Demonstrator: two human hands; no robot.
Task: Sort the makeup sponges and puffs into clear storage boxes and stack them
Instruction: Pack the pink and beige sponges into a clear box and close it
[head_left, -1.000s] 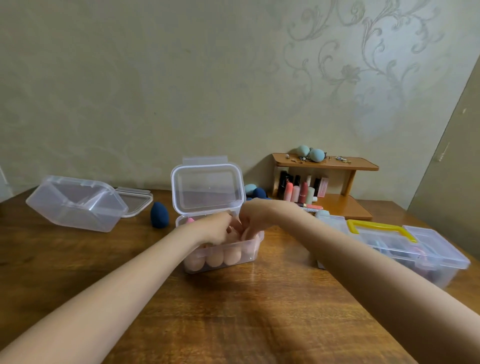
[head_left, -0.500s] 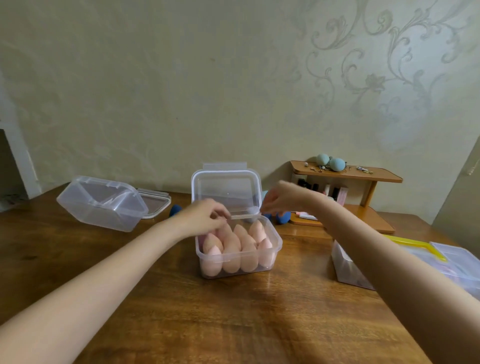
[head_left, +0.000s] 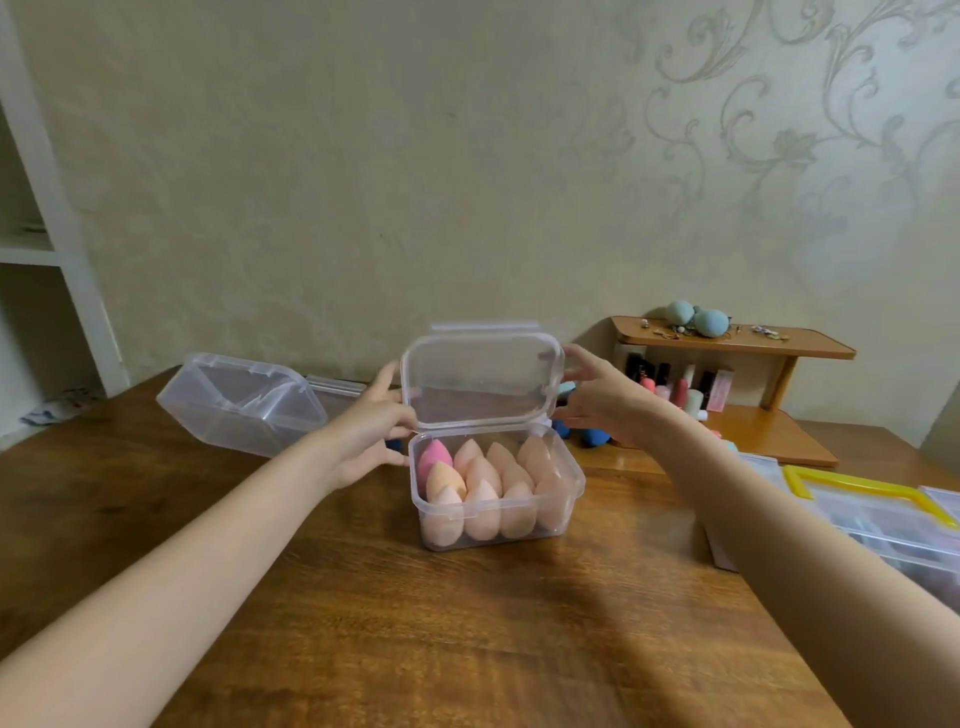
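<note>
Both hands have moved up from the front edge of the lid to its two sides since half a second ago. The left hand (head_left: 371, 436) holds the left edge of the lid (head_left: 480, 382) with its thumb up and its fingers curled around the rim. The right hand (head_left: 597, 402) pinches the right edge of the lid with bent fingers. The lid stands almost straight up, joined to the far side of the clear box (head_left: 496, 488).

The clear box sits in the middle of the wooden table (head_left: 467, 623). Peach sponges (head_left: 485, 501) stand packed in rows inside it, tips up. One pink sponge (head_left: 434, 457) is in the far left corner, and an orange sponge (head_left: 444, 480) is just in front of it.

To the far left, an empty box (head_left: 239, 405) lies tipped on its side. Dark blue sponges (head_left: 592, 436) lie on the table behind the right hand. A small wooden shelf (head_left: 737, 343) stands at the far right with two pale blue sponges (head_left: 696, 317) on top and lipsticks (head_left: 675, 384) below. A box with a yellow handle (head_left: 872, 496) is on the near right.
</note>
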